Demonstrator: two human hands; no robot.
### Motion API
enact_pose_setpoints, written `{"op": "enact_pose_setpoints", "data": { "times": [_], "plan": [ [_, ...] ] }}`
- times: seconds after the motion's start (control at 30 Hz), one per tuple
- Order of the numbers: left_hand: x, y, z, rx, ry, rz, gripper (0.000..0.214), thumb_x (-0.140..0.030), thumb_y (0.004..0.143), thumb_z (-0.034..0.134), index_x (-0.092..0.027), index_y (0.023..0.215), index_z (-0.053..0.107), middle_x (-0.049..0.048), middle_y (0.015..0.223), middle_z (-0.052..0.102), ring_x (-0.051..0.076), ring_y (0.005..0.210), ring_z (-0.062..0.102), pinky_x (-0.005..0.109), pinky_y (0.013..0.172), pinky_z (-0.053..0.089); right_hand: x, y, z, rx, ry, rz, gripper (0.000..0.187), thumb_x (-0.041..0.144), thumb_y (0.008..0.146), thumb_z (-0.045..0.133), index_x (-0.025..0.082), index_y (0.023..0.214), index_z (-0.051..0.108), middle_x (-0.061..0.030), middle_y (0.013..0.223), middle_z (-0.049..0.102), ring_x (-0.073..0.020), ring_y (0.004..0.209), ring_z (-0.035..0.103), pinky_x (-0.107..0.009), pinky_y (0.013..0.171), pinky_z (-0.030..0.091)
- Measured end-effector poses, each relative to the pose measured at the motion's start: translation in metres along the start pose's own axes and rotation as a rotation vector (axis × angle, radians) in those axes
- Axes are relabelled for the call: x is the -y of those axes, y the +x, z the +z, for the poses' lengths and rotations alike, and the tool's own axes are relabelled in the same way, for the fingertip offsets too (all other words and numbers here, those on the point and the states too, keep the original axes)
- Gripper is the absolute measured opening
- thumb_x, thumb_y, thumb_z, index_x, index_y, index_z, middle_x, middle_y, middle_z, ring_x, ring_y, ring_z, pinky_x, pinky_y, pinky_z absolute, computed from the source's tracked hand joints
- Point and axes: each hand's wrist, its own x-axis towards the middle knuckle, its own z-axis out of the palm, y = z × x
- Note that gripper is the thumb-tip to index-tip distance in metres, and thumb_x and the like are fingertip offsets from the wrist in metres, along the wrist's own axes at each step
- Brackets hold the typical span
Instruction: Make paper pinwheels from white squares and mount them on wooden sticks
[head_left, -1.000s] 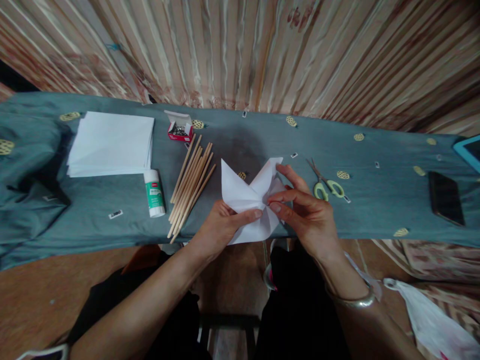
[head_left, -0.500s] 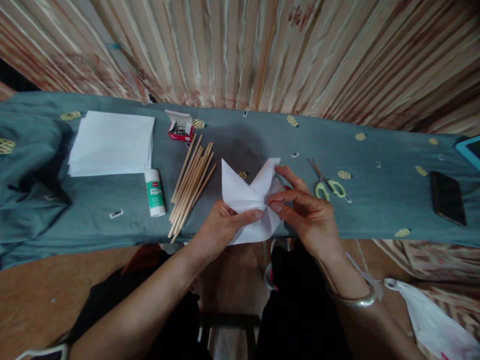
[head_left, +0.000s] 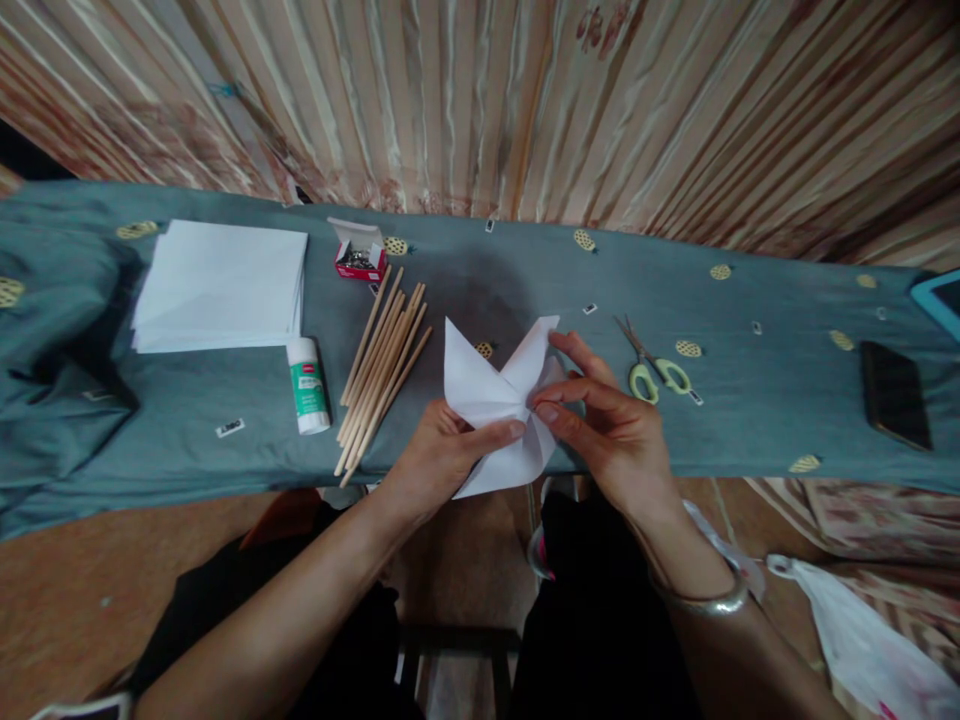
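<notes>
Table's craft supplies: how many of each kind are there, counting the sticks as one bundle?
Paper stack: 1
Folded paper: 1
Glue stick: 1
Red box: 1
Stick bundle: 1
Scissors: 1
Total: 6

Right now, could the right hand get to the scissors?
Probably yes: the scissors lie on the cloth just beyond the right hand with nothing between, though it is pinching the paper.

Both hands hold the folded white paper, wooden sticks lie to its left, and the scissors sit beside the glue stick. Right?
Not quite. In the head view the scissors lie right of the folded white paper, far from the glue stick. The left hand and right hand do hold it, with the wooden sticks to its left.
</notes>
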Motion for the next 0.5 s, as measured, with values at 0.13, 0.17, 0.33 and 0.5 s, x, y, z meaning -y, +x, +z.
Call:
{"op": "enact_pose_setpoints", "data": {
  "times": [0.13, 0.17, 0.33, 0.5],
  "plan": [
    [-0.001, 0.000, 0.002, -0.046, 0.009, 0.002, 0.026, -0.023, 0.059, 0.085, -0.013, 0.080, 0.074, 0.0025, 0.075, 0.073, 0.013, 0.065, 0.063, 0.023, 0.065, 0.049, 0.000, -0.001, 0.003, -0.029, -0.042, -0.014, 0.005, 0.025, 0.080, 0.070, 0.027, 0.083, 0.073, 0.0012, 0.144, 0.050, -0.0247, 0.143, 0.031, -0.050, 0.120, 0.017],
    [-0.001, 0.000, 0.003, -0.057, 0.013, 0.001, 0.027, -0.024, 0.059, 0.085, -0.013, 0.080, 0.074, 0.0027, 0.075, 0.073, 0.013, 0.064, 0.063, 0.023, 0.064, 0.048, 0.000, -0.002, 0.004, -0.038, -0.049, -0.013, 0.005, 0.025, 0.080, 0.070, 0.027, 0.084, 0.072, 0.0010, 0.144, 0.049, -0.0249, 0.143, 0.031, -0.050, 0.120, 0.018],
    [-0.003, -0.002, 0.007, -0.106, 0.023, 0.001, 0.031, -0.027, 0.057, 0.086, -0.013, 0.083, 0.074, 0.0037, 0.075, 0.074, 0.013, 0.060, 0.063, 0.024, 0.060, 0.048, -0.001, -0.004, 0.010, -0.084, -0.073, 0.011, 0.033, 0.030, 0.078, 0.072, 0.028, 0.110, 0.065, -0.0031, 0.150, 0.039, -0.0251, 0.142, 0.033, -0.050, 0.117, 0.026],
    [-0.004, -0.001, 0.008, -0.135, 0.030, 0.008, 0.035, -0.029, 0.054, 0.087, -0.013, 0.082, 0.075, 0.0044, 0.075, 0.074, 0.013, 0.058, 0.062, 0.024, 0.058, 0.048, -0.005, -0.004, 0.012, -0.096, -0.043, 0.013, 0.060, 0.033, 0.078, 0.072, 0.029, 0.134, 0.049, -0.0051, 0.149, 0.041, -0.0246, 0.140, 0.035, -0.049, 0.117, 0.028]
  ]
}}
